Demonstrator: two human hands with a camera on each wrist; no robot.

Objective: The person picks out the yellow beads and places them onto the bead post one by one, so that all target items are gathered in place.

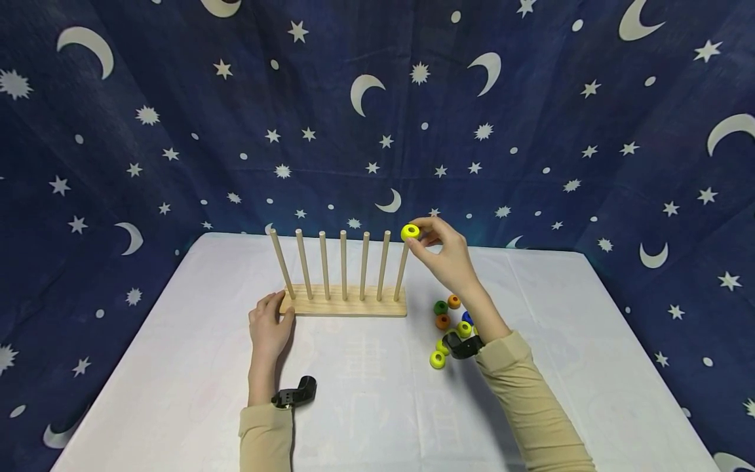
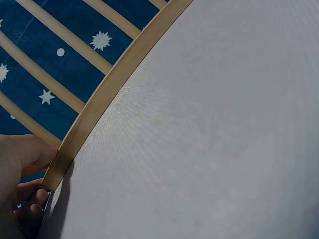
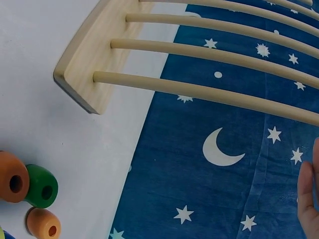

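Observation:
A wooden peg rack [image 1: 345, 307] stands on the table, its row of several upright pegs bare along their visible lengths. My left hand [image 1: 270, 328] grips the left end of its base, with the thumb at the front edge; the left wrist view also shows the fingers around that end of the base [image 2: 94, 107]. Between thumb and fingertips, my right hand [image 1: 445, 255] pinches a yellow bead [image 1: 409, 232] at the top of the rightmost peg [image 1: 401, 272]. Whether the peg tip is inside the hole cannot be seen. Only fingers [image 3: 305, 186] of that hand show in the right wrist view.
Right of the rack lie several loose beads: green [image 1: 440, 307], orange [image 1: 454, 301], brown-orange [image 1: 442, 322], blue [image 1: 468, 318] and yellow [image 1: 437, 359]. The right forearm partly covers them. A white cloth [image 1: 354, 393] covers the table, and a dark blue star-patterned curtain [image 1: 330, 98] hangs behind.

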